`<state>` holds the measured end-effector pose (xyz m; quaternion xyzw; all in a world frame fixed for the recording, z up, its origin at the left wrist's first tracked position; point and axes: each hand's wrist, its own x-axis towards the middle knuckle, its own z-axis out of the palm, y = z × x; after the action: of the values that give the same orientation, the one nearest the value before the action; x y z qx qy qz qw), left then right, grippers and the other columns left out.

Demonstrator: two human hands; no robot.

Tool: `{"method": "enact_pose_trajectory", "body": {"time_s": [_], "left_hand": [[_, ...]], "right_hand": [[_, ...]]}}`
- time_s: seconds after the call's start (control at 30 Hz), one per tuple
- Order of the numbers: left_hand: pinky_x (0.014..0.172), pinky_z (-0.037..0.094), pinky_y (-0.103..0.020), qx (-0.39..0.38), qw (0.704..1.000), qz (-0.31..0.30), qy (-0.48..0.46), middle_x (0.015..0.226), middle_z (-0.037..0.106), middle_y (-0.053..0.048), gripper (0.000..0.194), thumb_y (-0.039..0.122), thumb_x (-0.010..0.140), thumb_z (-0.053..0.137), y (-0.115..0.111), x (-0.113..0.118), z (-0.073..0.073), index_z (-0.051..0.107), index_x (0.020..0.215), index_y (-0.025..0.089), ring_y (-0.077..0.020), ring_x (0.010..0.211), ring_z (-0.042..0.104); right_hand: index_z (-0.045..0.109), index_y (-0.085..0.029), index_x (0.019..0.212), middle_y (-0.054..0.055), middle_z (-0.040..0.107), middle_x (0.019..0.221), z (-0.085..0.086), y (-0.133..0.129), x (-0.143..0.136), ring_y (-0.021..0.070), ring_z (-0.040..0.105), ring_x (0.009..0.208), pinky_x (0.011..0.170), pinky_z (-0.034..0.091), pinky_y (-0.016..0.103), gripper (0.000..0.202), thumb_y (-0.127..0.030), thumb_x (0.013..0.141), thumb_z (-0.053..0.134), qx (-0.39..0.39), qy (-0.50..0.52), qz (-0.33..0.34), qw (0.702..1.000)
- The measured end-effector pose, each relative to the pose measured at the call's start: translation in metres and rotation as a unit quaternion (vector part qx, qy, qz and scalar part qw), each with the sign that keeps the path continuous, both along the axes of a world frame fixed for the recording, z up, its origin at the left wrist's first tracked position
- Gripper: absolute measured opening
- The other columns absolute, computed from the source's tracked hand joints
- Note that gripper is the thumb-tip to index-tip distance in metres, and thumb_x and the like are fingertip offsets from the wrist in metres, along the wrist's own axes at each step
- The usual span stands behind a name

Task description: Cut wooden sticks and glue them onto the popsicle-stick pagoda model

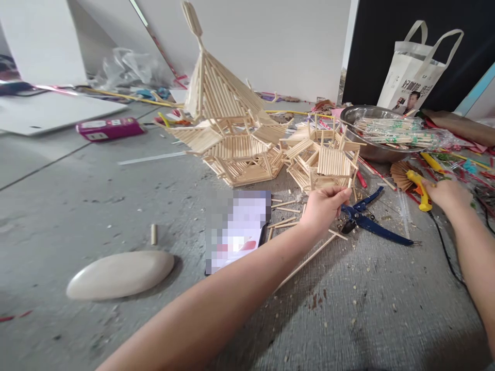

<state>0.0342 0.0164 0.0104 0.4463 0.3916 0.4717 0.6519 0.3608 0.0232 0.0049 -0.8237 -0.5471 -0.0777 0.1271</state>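
My left hand is closed in a pinch on a short wooden stick, at the front right of a small, partly built stick model. My right hand grips a yellow glue gun by its handle, with a black cord running from its base. Between the hands lie blue-handled pruning shears, spread apart on the floor. Behind and to the left rises a larger stick pavilion with a pointed roof. Loose wooden sticks lie beside my left wrist.
A phone with a lit screen lies left of my forearm. Further left are a smooth pale oval object and a purple box. At the right back stand a metal bowl of packaged sticks and a white bag.
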Motion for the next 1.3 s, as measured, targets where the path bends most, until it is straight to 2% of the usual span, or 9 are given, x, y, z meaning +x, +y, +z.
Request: {"method": "enact_pose_trajectory", "body": {"time_s": [0.07,0.2,0.37,0.5,0.97,1.07,1.17,1.23,1.3], "left_hand": [[0.037,0.017,-0.022,-0.015,1.0,0.006,-0.023,0.049,0.052,0.002,0.017,0.022,0.07,0.063,0.004,0.007,-0.001,0.057,0.055,0.015,-0.0024,0.034,0.033],[0.036,0.017,-0.021,-0.055,0.996,0.016,-0.061,0.05,0.052,0.003,0.016,0.02,0.071,0.063,0.009,0.018,0.0,0.057,0.057,0.014,-0.002,0.033,0.033],[0.036,0.015,-0.021,-0.067,0.993,0.011,-0.096,0.049,0.051,0.002,0.016,0.02,0.07,0.064,0.012,0.025,0.001,0.056,0.058,0.013,-0.0015,0.032,0.032],[0.036,0.014,-0.021,-0.053,0.992,0.005,-0.115,0.048,0.049,0.004,0.014,0.02,0.069,0.065,0.015,0.026,-0.002,0.058,0.06,0.012,-0.0016,0.032,0.031],[0.035,0.016,-0.019,-0.052,0.991,0.024,-0.121,0.049,0.046,0.005,0.015,0.021,0.068,0.065,0.023,0.026,-0.007,0.056,0.06,0.013,-0.0015,0.034,0.032],[0.036,0.017,-0.019,-0.063,0.99,0.017,-0.128,0.05,0.048,0.005,0.015,0.022,0.068,0.066,0.023,0.026,-0.007,0.056,0.061,0.013,-0.0013,0.034,0.032],[0.036,0.016,-0.019,-0.077,0.987,0.01,-0.14,0.05,0.048,0.005,0.016,0.023,0.068,0.066,0.023,0.026,-0.006,0.055,0.061,0.013,-0.0014,0.033,0.032],[0.036,0.016,-0.02,-0.084,0.985,0.004,-0.149,0.049,0.047,0.005,0.018,0.023,0.068,0.066,0.022,0.026,-0.005,0.054,0.059,0.013,-0.0013,0.033,0.032],[0.036,0.015,-0.02,-0.088,0.984,-0.001,-0.157,0.048,0.046,0.005,0.019,0.023,0.068,0.066,0.022,0.026,-0.004,0.054,0.058,0.013,-0.0014,0.032,0.03]], "right_hand": [[0.064,-0.016,0.069,0.018,0.059,0.068,0.008,-0.002,-0.019,0.0323,0.058,0.07,0.054,0.037,0.04,0.057,-0.065,0.075,0.036,-0.035,-0.036,-0.044,0.998],[0.06,-0.021,0.075,0.004,0.06,0.064,0.02,-0.005,-0.074,0.0198,0.057,0.06,0.056,0.041,0.031,0.026,-0.045,0.077,0.051,0.127,-0.023,0.129,0.983],[0.062,-0.022,0.079,0.004,0.063,0.078,0.022,-0.006,-0.13,0.0159,0.056,0.073,0.066,0.044,0.027,0.008,-0.022,0.078,0.053,0.315,-0.118,0.376,0.864],[0.064,-0.025,0.081,0.001,0.061,0.073,0.021,-0.001,-0.15,0.014,0.052,0.067,0.061,0.043,0.024,0.013,-0.017,0.078,0.053,0.348,-0.19,0.442,0.804],[0.062,-0.023,0.084,0.003,0.061,0.079,0.012,0.018,-0.156,0.0163,0.053,0.075,0.067,0.046,0.028,0.012,-0.018,0.077,0.054,0.344,-0.125,0.471,0.802],[0.06,-0.021,0.085,0.005,0.06,0.084,0.013,0.018,-0.16,0.0174,0.055,0.08,0.071,0.046,0.032,0.01,-0.02,0.076,0.055,0.331,0.013,0.439,0.835],[0.058,-0.02,0.078,0.002,0.059,0.076,0.015,0.016,-0.166,0.0139,0.053,0.066,0.059,0.045,0.029,0.008,-0.026,0.074,0.055,0.272,0.218,0.36,0.865],[0.056,-0.019,0.069,-0.002,0.054,0.062,0.018,0.013,-0.171,0.01,0.047,0.052,0.047,0.039,0.024,0.011,-0.03,0.073,0.056,0.182,0.372,0.291,0.863],[0.053,-0.019,0.063,-0.005,0.046,0.051,0.021,0.009,-0.175,0.0069,0.039,0.04,0.037,0.029,0.021,0.018,-0.034,0.07,0.058,0.077,0.51,0.225,0.827]]}}
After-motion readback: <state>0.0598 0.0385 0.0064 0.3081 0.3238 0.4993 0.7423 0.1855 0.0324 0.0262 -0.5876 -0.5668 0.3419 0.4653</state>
